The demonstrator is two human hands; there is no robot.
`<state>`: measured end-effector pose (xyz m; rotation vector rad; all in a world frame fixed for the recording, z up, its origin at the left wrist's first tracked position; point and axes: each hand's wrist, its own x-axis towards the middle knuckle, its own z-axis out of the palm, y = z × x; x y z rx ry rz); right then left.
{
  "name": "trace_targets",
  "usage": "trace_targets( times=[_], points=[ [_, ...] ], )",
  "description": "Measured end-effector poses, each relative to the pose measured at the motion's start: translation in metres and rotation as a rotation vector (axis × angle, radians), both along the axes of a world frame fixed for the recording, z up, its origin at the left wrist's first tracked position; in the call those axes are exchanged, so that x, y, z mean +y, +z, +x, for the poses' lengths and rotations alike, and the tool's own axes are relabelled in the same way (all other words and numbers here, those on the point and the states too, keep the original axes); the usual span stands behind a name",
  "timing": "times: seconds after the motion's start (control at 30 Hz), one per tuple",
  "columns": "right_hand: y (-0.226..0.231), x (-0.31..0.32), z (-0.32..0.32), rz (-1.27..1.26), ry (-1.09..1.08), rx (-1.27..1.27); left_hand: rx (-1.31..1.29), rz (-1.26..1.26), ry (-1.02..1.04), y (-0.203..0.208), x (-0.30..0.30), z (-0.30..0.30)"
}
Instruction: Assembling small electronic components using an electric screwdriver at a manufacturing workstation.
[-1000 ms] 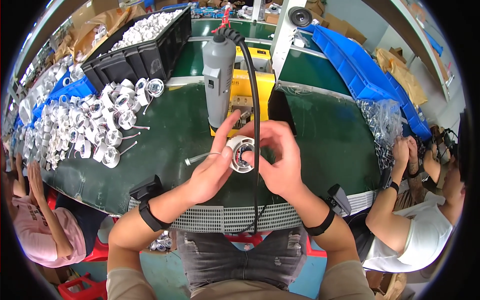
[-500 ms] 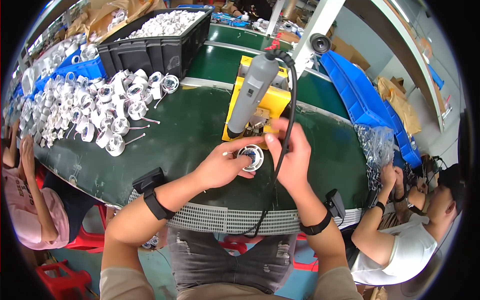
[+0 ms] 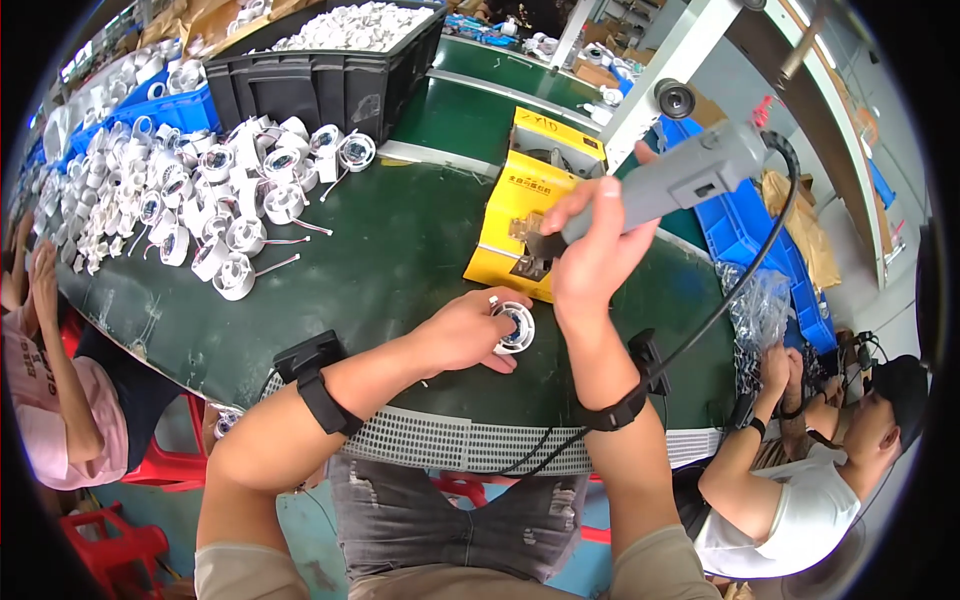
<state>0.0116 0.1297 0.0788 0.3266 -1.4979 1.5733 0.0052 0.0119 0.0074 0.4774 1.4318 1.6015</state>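
My left hand (image 3: 462, 332) is closed around a small white round housing (image 3: 524, 328) with a circuit board inside, held just above the green work surface. My right hand (image 3: 598, 262) grips a grey electric screwdriver (image 3: 695, 172), tilted so its body points up to the right. The screwdriver's dark nose end is down by the metal fitting at the front of a yellow screw feeder (image 3: 510, 195); whether its bit touches the fitting I cannot tell. From its upper end a black cable (image 3: 752, 270) hangs down past my right wrist.
White housings with wires (image 3: 245, 235) are heaped on the left. Behind them stands a black crate (image 3: 330, 95) full of small white parts. Blue bins (image 3: 745, 225) and clear plastic bags (image 3: 752, 305) lie on the right. Co-workers sit on both sides, one in a white shirt (image 3: 795, 520).
My right hand has taken hold of the screwdriver, which hung loose, and tilted it over to the right with its nose at the feeder. My left hand keeps the housing.
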Motion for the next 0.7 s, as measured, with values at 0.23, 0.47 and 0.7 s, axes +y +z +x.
trace_targets(
  times=[0.23,0.47,0.7],
  points=[
    [0.003,0.015,-0.013,-0.035,-0.166,-0.042,-0.059,-0.031,0.012,-0.001,0.000,-0.003],
    [-0.003,0.014,-0.015,0.024,-0.128,-0.072,-0.055,-0.035,0.020,-0.003,0.001,-0.005],
    [-0.003,0.013,-0.011,0.033,-0.127,-0.128,-0.068,-0.032,0.042,-0.002,0.001,-0.003]
  ],
)
